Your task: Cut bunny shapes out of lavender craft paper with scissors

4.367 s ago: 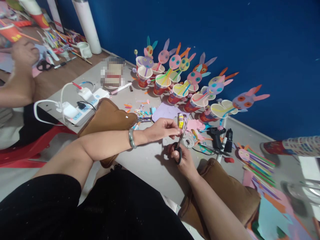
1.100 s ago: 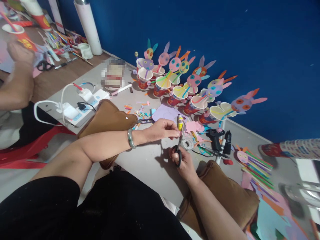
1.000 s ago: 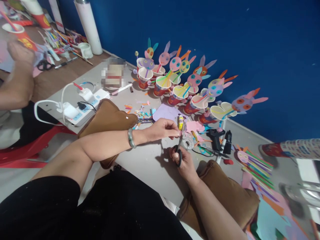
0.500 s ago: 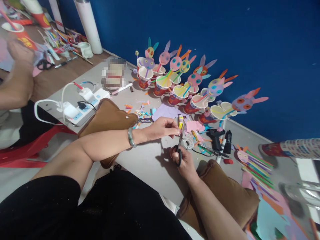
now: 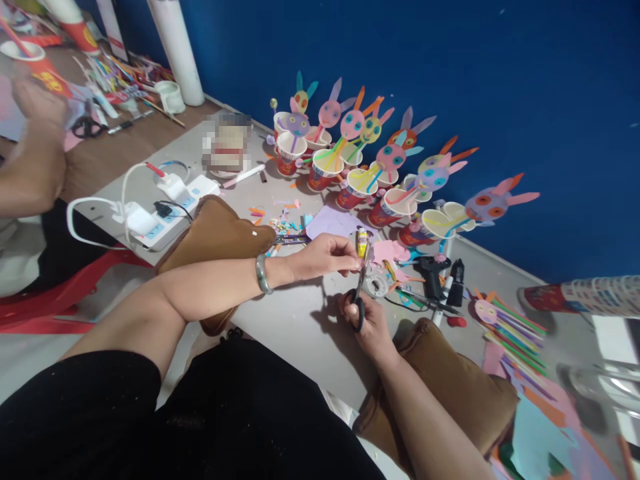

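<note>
My right hand point(image 5: 369, 323) is closed round the black handles of a pair of scissors point(image 5: 359, 303), whose blades point up and away from me. The thumb and fingers of my left hand point(image 5: 333, 257) are pinched together right beside the blade tips. Whatever sits in that pinch is too small to make out. Just behind the blades is a small yellow tube point(image 5: 362, 243). To the right of the scissors lie a roll of clear tape point(image 5: 376, 285) and pink paper scraps point(image 5: 390, 252). A purple paper sheet point(image 5: 333, 222) lies beyond my left hand.
Paper cups point(image 5: 327, 170) with paper rabbit heads stand in rows along the blue wall. A black glue gun point(image 5: 433, 273) lies right. Brown cushions point(image 5: 215, 233) flank my arms. A power strip point(image 5: 165, 217) lies left, near a co-worker's arm point(image 5: 37, 150). Stacked cups point(image 5: 585, 295) lie far right.
Very little differs. Both hands and the scissors stay almost in place, and the view has shifted slightly. At the far left, the co-worker's hand and cup appear slightly further left.
</note>
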Demonstrator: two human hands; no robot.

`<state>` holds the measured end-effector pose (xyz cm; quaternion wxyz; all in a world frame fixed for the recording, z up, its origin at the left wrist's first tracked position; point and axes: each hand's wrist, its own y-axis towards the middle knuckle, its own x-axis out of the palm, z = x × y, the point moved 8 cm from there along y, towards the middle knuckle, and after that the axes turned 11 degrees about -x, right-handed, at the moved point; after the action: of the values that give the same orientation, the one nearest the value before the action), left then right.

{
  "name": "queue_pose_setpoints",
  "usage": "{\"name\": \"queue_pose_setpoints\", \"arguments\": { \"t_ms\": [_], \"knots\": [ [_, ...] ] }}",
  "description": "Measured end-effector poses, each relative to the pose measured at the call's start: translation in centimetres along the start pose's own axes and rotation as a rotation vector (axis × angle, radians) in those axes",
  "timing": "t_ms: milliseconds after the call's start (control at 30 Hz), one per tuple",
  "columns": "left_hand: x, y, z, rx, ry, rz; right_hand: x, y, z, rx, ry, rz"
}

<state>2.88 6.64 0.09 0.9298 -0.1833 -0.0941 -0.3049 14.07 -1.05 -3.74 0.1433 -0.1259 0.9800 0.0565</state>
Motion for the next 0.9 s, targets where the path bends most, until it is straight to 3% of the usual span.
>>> {"name": "queue_pose_setpoints", "arguments": {
  "t_ms": [400,900],
  "knots": [
    [-0.1,-0.4,0.4,0.004,0.005,0.027,-0.1,-0.3,1.4,0.003,0.028,0.027],
    [-0.1,-0.3,0.5,0.009,0.074,0.000,0.0,-0.1,0.1,-0.005,0.000,-0.008]
  ]
}}
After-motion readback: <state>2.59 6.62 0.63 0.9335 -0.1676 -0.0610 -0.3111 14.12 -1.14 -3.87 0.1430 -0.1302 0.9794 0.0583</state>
